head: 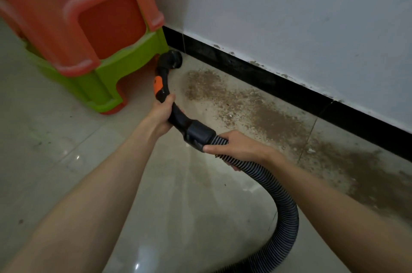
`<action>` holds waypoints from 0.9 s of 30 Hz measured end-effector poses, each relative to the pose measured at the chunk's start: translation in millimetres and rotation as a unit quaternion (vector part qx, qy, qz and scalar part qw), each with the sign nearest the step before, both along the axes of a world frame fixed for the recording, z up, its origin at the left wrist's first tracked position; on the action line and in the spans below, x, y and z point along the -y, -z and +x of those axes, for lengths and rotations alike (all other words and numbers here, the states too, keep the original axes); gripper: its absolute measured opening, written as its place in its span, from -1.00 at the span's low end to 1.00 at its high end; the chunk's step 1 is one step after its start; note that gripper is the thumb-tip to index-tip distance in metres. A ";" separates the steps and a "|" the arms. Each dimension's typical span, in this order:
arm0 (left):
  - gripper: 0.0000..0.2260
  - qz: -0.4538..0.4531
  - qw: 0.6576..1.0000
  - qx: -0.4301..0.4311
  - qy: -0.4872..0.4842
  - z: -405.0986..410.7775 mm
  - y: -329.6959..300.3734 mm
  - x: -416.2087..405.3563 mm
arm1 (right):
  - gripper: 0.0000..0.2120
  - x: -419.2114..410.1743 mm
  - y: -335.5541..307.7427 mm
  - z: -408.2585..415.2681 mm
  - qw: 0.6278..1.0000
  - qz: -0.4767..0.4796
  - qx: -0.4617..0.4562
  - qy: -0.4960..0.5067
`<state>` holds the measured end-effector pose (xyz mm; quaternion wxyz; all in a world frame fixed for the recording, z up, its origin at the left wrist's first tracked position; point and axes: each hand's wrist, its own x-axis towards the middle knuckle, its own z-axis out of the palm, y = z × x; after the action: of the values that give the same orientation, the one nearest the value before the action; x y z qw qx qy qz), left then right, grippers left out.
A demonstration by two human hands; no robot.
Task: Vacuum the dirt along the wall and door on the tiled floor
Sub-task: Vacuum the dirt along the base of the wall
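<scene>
Left hand (pixel 161 114) grips the wand (pixel 166 87), right hand (pixel 236 147) the hose (pixel 283 205); nozzle (pixel 172 59) touches the floor (pixel 66 150) by the baseboard (pixel 267 78), beside dirt (pixel 245 103) and stacked stools (pixel 89 49).

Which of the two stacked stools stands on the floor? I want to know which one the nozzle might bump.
The green stool: its legs rest on the tiled floor, with the orange stool nested on top. The vacuum nozzle sits beside its corner leg.

Single head camera looks forward and down, close above the tiled floor (pixel 66 139).
</scene>
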<state>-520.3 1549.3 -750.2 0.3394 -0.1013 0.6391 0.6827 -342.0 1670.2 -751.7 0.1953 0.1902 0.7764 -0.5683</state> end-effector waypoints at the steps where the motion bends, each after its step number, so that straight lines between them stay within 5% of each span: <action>1: -0.64 -0.002 1.000 0.001 -0.012 0.1 8.7 4.6 | -0.67 3.3 5.2 -0.4 1.000 0.009 0.004 0.004; 5: -0.80 -0.020 0.997 -0.004 -0.068 -0.9 38.2 20.9 | -0.48 17.4 22.4 -8.7 0.984 0.169 0.007 -0.051; 10: -0.67 -0.061 0.990 0.021 -0.124 -5.9 66.6 31.2 | -0.28 34.6 40.0 -25.9 0.910 0.391 -0.036 -0.129; 27: -0.51 -0.068 0.997 -0.022 0.008 -25.2 86.6 -46.1 | -0.47 -29.8 70.3 -36.1 0.965 0.260 -0.022 0.035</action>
<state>-545.5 1595.4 -836.8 0.3233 -0.1042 0.6921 0.6368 -378.1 1700.0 -822.0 0.1018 0.2485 0.8943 -0.3578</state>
